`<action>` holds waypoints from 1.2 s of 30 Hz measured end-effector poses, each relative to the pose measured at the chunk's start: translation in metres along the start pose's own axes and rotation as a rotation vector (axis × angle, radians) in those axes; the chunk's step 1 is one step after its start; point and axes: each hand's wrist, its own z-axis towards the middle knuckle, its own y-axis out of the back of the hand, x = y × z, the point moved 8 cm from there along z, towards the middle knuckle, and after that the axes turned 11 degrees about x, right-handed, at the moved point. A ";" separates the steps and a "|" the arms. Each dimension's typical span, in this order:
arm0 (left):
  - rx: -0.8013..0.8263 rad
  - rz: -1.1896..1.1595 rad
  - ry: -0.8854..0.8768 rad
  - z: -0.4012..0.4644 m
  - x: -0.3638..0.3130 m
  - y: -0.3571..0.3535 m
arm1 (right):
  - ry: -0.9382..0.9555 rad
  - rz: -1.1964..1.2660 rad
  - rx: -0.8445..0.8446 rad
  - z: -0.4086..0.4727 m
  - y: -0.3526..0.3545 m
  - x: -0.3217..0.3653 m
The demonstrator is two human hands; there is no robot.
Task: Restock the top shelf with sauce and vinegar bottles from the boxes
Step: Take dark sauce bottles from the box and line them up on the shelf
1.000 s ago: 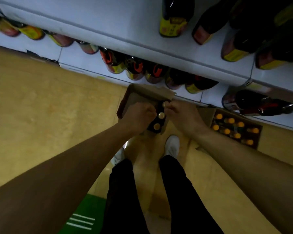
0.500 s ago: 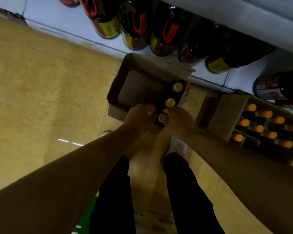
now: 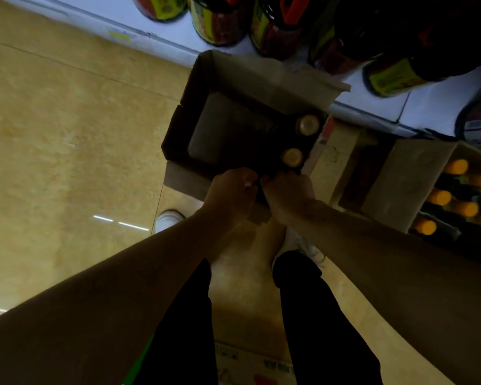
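Note:
An open cardboard box (image 3: 250, 70) stands on the floor against the bottom shelf. Along its right side stand dark bottles, and two gold caps (image 3: 307, 125) (image 3: 292, 157) show. At the box's near end my left hand (image 3: 231, 190) and my right hand (image 3: 288, 193) sit close together, fingers curled down round a dark bottle (image 3: 261, 187) between them. Its cap is hidden under my fingers. The left part of the box shows only its bare bottom.
A second open box (image 3: 406, 176) at the right holds several bottles with orange caps (image 3: 439, 197). Large dark sauce bottles (image 3: 392, 76) line the white bottom shelf (image 3: 428, 107) above. My white shoes (image 3: 168, 219) and dark trouser legs stand on the tan floor.
The view has dropped closer to the box. My hands have closed in on the nearest bottle, and its gold cap, visible before, is now covered by my fingers.

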 end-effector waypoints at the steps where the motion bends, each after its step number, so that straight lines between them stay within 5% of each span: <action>1: 0.002 0.000 0.001 0.002 0.001 -0.001 | -0.004 -0.011 -0.001 0.002 -0.001 0.002; 8: 0.013 -0.017 0.031 0.004 0.006 -0.002 | -0.024 0.069 0.049 0.003 0.002 -0.002; 21: -0.054 0.168 -0.051 -0.017 -0.024 0.019 | 0.068 0.278 -0.130 -0.061 0.061 -0.009; 36: -0.108 0.255 -0.392 -0.110 -0.114 0.070 | 0.211 0.373 -0.384 -0.198 0.180 -0.002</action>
